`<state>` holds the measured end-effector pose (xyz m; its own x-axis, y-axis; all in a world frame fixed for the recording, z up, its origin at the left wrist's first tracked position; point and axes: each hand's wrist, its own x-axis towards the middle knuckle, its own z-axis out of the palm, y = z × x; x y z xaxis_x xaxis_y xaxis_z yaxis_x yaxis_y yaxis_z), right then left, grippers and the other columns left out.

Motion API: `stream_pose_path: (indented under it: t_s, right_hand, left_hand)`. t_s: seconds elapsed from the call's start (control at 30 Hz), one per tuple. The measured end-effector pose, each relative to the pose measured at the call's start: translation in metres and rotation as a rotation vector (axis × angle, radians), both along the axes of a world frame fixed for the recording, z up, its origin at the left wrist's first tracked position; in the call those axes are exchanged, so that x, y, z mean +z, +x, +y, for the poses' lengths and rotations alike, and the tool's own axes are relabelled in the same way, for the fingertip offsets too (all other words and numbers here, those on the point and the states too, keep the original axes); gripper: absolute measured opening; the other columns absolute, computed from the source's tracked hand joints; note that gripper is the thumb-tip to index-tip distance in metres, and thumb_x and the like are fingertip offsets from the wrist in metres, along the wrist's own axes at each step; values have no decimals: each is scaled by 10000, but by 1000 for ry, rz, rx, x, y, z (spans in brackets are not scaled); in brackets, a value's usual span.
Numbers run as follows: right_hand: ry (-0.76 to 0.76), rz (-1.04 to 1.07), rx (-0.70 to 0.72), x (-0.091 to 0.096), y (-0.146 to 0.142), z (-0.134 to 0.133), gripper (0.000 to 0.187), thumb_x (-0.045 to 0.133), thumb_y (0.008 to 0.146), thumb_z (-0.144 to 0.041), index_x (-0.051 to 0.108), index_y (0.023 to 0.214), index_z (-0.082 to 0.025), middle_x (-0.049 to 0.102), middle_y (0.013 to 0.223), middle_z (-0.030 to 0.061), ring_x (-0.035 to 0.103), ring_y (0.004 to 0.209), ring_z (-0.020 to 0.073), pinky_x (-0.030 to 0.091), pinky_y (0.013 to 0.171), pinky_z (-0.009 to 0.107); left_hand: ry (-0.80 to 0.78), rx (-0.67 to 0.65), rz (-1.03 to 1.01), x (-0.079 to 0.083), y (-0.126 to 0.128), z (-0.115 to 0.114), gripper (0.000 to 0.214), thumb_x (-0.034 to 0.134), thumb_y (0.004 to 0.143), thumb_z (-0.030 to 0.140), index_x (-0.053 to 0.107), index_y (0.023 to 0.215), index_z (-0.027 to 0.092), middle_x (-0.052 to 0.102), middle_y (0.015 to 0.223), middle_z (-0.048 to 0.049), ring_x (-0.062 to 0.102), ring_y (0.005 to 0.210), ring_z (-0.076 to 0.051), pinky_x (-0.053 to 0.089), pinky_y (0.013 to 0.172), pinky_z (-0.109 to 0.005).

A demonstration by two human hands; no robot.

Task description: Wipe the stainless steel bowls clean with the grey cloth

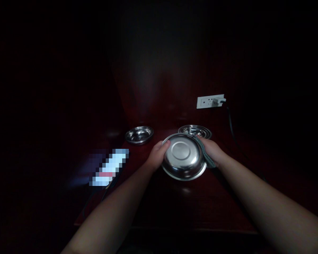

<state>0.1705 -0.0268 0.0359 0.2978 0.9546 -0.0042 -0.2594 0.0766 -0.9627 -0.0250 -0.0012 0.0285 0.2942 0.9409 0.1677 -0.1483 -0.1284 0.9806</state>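
The left hand [158, 154] grips a steel bowl [184, 155] by its rim, over the bench [190, 211] just below and right of the frame's centre; the right hand [212, 150] clasps a green cloth [207, 157] against its right edge.

Bowl [181, 155] between hands [157, 155], bowls [139, 135] behind

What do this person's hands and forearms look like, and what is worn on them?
The left hand and right hand are ungloved. The left forearm and right forearm are bare and tapering, with no sleeve, watch or bracelet visible. Both hands are partly hidden, so rings cannot be excluded.
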Motion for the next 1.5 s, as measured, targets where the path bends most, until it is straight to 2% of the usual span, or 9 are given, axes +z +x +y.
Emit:
stream_pose_path:
  t_s: [0.1, 0.33, 0.83, 1.2, 1.37, 1.5]
  right_hand:
    - [-103, 53, 111, 1, 1, 0, 258, 615, 773, -392, 697, 761, -148, 700, 654, 60, 645, 599, 196, 526, 598, 300]
    - [-127, 74, 142, 4, 1, -2, 265, 607, 782, -384, 694, 792, -134, 705, 691, 71, 638, 591, 192, 520, 590, 297]
    - [-127, -30, 103, 6, 3, -2, 263, 580, 815, -358, 682, 828, -116, 709, 716, 69, 642, 630, 169, 512, 612, 252]
    - [-165, -33, 17, 10, 1, -2, 254, 616, 786, -351, 691, 814, -110, 712, 718, 70, 646, 625, 171, 512, 586, 249]
    - [-172, -33, -8, 9, 1, -1, 218, 629, 769, -311, 699, 817, -110, 714, 711, 60, 653, 643, 173, 518, 602, 247]
    - [-174, -28, 22, 8, 2, -2, 225, 615, 776, -326, 700, 813, -120, 711, 693, 55, 651, 623, 173, 518, 585, 250]
  left_hand:
    - [9, -12, 34, 1, 0, -1, 399, 593, 728, 530, 627, 810, 142, 631, 766, -28, 554, 721, -149, 407, 701, -272]
    - [14, -21, 67, -2, 0, 1, 382, 582, 737, 527, 600, 797, 150, 613, 749, -21, 544, 704, -145, 404, 686, -271]
    - [88, 51, 114, -12, 3, 7, 375, 567, 740, 534, 572, 800, 164, 587, 766, -15, 532, 718, -142, 412, 694, -268]
    - [66, 56, 92, -10, 4, 6, 368, 581, 733, 524, 586, 800, 161, 599, 764, -18, 538, 717, -144, 413, 696, -270]
    - [33, 19, 56, -8, 4, 4, 364, 598, 726, 510, 605, 829, 160, 615, 768, -21, 552, 710, -144, 419, 675, -265]
    - [25, -16, -7, -4, 4, 3, 377, 634, 704, 485, 639, 887, 155, 648, 830, -41, 579, 755, -163, 432, 693, -271]
